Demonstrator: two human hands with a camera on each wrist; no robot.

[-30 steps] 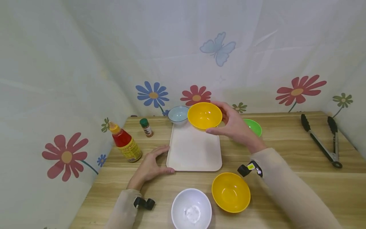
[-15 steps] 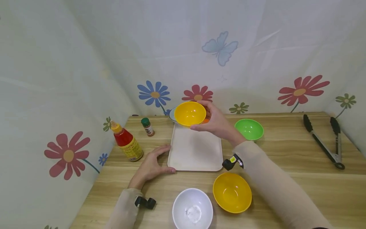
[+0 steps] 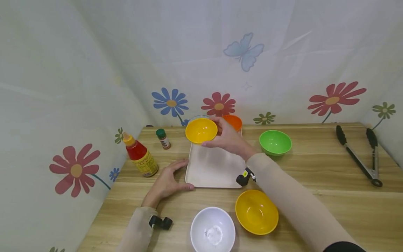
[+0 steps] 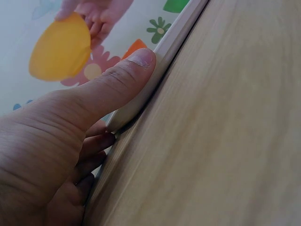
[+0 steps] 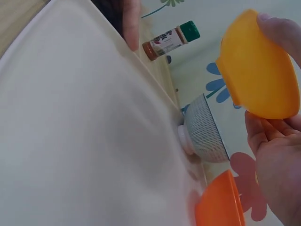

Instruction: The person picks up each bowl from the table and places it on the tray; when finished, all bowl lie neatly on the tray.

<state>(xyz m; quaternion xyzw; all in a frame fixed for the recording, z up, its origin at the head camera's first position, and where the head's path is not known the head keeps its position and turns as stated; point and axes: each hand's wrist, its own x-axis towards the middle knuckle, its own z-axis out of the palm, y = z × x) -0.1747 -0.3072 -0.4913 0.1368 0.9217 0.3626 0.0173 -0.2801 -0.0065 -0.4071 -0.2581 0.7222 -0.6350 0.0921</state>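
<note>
My right hand (image 3: 229,140) holds a small yellow bowl (image 3: 201,130) by its right side, thumb in front and fingers behind. The bowl hangs above the back left of a pale rectangular tray (image 3: 214,171). Behind it, a blue-patterned bowl (image 5: 207,132) stands at the tray's far end, mostly hidden in the head view. An orange bowl (image 3: 233,122) stands at the back right of the tray, partly behind my right hand. My left hand (image 3: 167,182) grips the tray's near left corner, its thumb (image 4: 120,82) against the front edge and its fingers bent along the left side.
A white bowl (image 3: 212,229) and a larger yellow bowl (image 3: 256,212) stand in front of the tray. To the right are a green bowl (image 3: 275,142) and black-tipped tongs (image 3: 362,161). A red sauce bottle (image 3: 141,157) and a green-capped spice jar (image 3: 163,139) stand left.
My right hand has carried the small yellow bowl leftward, and slightly lower in the last half second. The orange and green bowls have come into fuller view. My left hand stays at the tray corner.
</note>
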